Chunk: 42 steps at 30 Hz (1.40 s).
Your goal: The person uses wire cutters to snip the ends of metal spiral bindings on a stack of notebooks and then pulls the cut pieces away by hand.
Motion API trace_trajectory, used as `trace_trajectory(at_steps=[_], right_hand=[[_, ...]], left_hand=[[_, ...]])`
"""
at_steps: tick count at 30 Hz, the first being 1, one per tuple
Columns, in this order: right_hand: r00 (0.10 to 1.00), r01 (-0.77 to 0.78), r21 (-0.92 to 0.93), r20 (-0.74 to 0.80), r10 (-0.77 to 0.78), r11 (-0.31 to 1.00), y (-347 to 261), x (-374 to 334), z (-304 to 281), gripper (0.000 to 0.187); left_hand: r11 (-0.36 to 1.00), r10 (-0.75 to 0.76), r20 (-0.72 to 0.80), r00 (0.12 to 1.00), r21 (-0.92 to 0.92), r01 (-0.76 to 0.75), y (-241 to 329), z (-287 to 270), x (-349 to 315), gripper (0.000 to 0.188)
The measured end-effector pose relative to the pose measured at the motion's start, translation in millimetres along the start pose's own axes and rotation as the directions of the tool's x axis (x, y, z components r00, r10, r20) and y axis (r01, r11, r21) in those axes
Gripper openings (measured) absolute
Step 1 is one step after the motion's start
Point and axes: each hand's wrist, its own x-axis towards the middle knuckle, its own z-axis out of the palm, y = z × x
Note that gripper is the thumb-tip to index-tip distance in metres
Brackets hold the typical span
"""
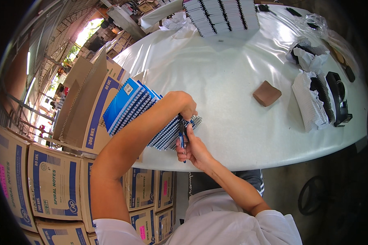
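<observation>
**Pliers at the coil end of a notebook stack**

Grip first: the right hand [194, 150] is clenched round a blue-handled pair of pliers [182, 136], held upright with the nose at the wire binding, while the left hand [183, 104] closes over the top of the near end of a leaning row of blue spiral notebooks [141, 112], steadying it. That row rests on the near left edge of the white worktop [225, 73], slanting back toward an open cardboard box [90, 102].

Judging from this, the step in hand is trimming or crimping a coil end [196, 121] on the nearest book. A next move would call for the left hand holding the row firm and the pliers' nose meeting only the wire tip, not the cover.

A brown pad [267, 93] lies well apart on the worktop.
</observation>
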Motion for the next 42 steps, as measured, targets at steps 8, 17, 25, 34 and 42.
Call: trace_trajectory(at_steps=[8,17,25,34,42], right_hand=[[0.985,0.035,-0.119,-0.166,-0.055,0.992,8,-8,13,0.079],[0.985,0.043,-0.137,-0.158,-0.064,0.99,3,-10,9,0.079],[0.985,0.033,-0.149,-0.16,-0.057,0.988,0,-12,10,0.077],[0.987,0.018,-0.136,-0.153,-0.039,0.991,-3,-13,10,0.078],[0.991,-0.001,0.002,-0.131,0.001,1.0,-2,-8,7,0.073]], left_hand=[[0.999,0.039,0.021,0.999,-0.029,-0.038,3,-1,-8,0.063],[1.0,0.021,0.012,1.0,-0.022,-0.021,7,-2,-6,0.063],[0.998,-0.039,0.046,0.998,-0.051,0.041,7,-1,2,0.068],[0.999,-0.01,0.036,0.999,-0.036,0.011,3,1,12,0.07],[1.0,0.008,0.011,1.0,0.006,-0.008,6,2,7,0.069]])
